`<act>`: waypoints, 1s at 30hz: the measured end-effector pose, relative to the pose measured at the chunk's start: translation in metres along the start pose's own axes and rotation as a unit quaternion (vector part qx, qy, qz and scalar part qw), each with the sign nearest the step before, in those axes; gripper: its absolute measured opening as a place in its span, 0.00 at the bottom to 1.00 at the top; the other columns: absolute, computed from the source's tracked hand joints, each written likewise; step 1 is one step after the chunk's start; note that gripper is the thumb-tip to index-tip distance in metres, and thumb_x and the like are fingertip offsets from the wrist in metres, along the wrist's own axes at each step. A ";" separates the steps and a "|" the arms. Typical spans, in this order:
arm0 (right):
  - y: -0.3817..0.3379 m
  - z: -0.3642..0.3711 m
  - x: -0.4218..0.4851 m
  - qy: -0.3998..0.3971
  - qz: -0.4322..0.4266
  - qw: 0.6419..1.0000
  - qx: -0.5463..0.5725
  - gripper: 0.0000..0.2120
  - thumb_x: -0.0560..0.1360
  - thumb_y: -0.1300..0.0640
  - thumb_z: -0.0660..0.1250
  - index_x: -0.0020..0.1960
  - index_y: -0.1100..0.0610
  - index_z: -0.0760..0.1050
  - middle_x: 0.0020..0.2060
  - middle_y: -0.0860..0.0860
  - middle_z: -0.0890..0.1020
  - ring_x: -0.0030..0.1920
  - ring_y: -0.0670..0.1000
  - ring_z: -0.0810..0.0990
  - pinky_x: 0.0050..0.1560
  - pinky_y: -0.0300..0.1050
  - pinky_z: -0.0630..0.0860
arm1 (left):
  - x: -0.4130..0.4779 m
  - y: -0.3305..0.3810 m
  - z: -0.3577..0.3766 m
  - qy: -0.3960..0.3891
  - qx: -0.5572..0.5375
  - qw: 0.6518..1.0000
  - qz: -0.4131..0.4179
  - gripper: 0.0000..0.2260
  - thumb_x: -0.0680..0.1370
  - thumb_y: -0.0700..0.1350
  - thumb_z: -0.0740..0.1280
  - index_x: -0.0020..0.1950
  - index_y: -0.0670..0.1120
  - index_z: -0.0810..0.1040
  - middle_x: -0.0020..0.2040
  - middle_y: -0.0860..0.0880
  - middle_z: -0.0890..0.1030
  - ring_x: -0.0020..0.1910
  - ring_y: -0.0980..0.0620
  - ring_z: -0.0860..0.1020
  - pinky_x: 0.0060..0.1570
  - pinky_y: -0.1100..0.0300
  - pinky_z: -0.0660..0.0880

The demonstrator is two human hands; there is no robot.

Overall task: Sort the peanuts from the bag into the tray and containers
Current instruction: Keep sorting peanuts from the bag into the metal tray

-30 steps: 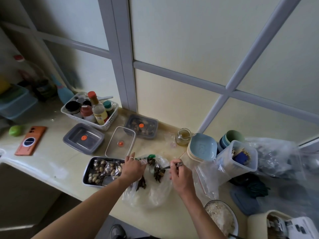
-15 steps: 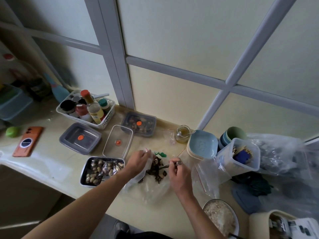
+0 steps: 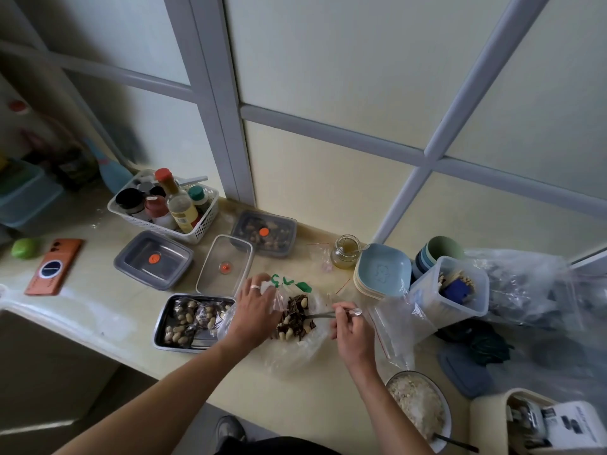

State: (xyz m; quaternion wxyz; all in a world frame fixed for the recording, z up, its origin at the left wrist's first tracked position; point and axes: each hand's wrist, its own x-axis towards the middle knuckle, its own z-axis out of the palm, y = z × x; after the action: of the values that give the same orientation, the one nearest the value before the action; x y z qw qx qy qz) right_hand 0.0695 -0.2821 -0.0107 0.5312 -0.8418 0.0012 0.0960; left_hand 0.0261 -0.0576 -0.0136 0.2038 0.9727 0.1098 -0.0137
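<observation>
A clear plastic bag lies on the counter with pale peanuts and dark pieces in its mouth. My left hand grips the bag's left edge and holds it open. My right hand pinches metal tongs, whose tips reach into the mix. Left of the bag a steel tray holds several peanuts. Behind it stand a clear lidded container, a grey-lidded container and a dark container with food inside.
A white basket of condiment bottles stands at the back left, an orange phone and a green fruit further left. Right are a jar, stacked blue dishes, a clear tub, plastic bags and a rice bowl.
My left hand pulled the bag's edge up and left, opening the mouth wider. My right hand moved slightly right and the tongs now point into the exposed mix.
</observation>
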 end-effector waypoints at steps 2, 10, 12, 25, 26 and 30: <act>-0.003 0.000 -0.001 -0.007 -0.001 1.000 0.000 0.08 0.84 0.57 0.63 0.52 0.51 0.81 0.32 0.50 0.83 0.30 0.43 0.81 0.34 0.32 0.75 | -0.007 0.004 0.004 -0.048 0.005 0.998 0.045 0.12 0.76 0.45 0.68 0.59 0.46 0.77 0.64 0.47 0.72 0.64 0.48 0.70 0.65 0.56 0.71; -0.018 -0.005 -0.003 0.019 -0.006 1.000 -0.011 0.09 0.85 0.56 0.62 0.50 0.50 0.80 0.31 0.49 0.83 0.30 0.45 0.82 0.37 0.39 0.79 | -0.022 -0.001 0.031 -0.150 -0.100 0.975 -0.132 0.06 0.82 0.47 0.58 0.57 0.53 0.72 0.50 0.50 0.83 0.51 0.45 0.79 0.55 0.50 0.73; -0.021 -0.009 -0.003 0.024 -0.001 1.000 0.001 0.10 0.85 0.55 0.61 0.49 0.49 0.80 0.31 0.50 0.83 0.30 0.47 0.82 0.38 0.46 0.81 | -0.020 0.002 0.030 -0.155 -0.117 0.969 -0.155 0.05 0.81 0.48 0.58 0.55 0.53 0.70 0.49 0.51 0.80 0.53 0.45 0.78 0.59 0.49 0.71; -0.036 -0.029 -0.006 0.040 0.021 0.999 0.017 0.12 0.85 0.57 0.61 0.47 0.53 0.81 0.30 0.52 0.82 0.30 0.48 0.82 0.36 0.41 0.78 | -0.007 0.008 0.033 -0.177 -0.135 0.966 -0.130 0.27 0.71 0.61 0.75 0.61 0.48 0.73 0.54 0.49 0.81 0.52 0.47 0.78 0.52 0.52 0.75; -0.036 -0.029 -0.005 0.039 0.020 0.999 0.017 0.12 0.85 0.57 0.61 0.47 0.52 0.81 0.30 0.52 0.82 0.30 0.48 0.82 0.36 0.41 0.78 | -0.006 0.006 0.033 -0.178 -0.140 0.965 -0.134 0.26 0.70 0.60 0.75 0.60 0.48 0.74 0.53 0.49 0.82 0.50 0.47 0.79 0.50 0.53 0.75; -0.040 -0.030 -0.003 0.029 0.016 0.999 0.031 0.13 0.85 0.58 0.61 0.46 0.53 0.81 0.30 0.53 0.81 0.29 0.49 0.81 0.35 0.43 0.79 | -0.003 0.005 0.033 -0.169 -0.148 0.965 -0.137 0.25 0.68 0.61 0.75 0.56 0.47 0.76 0.50 0.47 0.82 0.47 0.47 0.78 0.49 0.53 0.77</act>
State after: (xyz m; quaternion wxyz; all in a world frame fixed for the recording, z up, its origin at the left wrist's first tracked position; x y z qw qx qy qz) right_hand 0.0754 -0.2923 0.0381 0.5554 -0.8271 0.0327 0.0796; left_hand 0.0249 -0.0758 -0.0412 0.3571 0.8911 0.2067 -0.1890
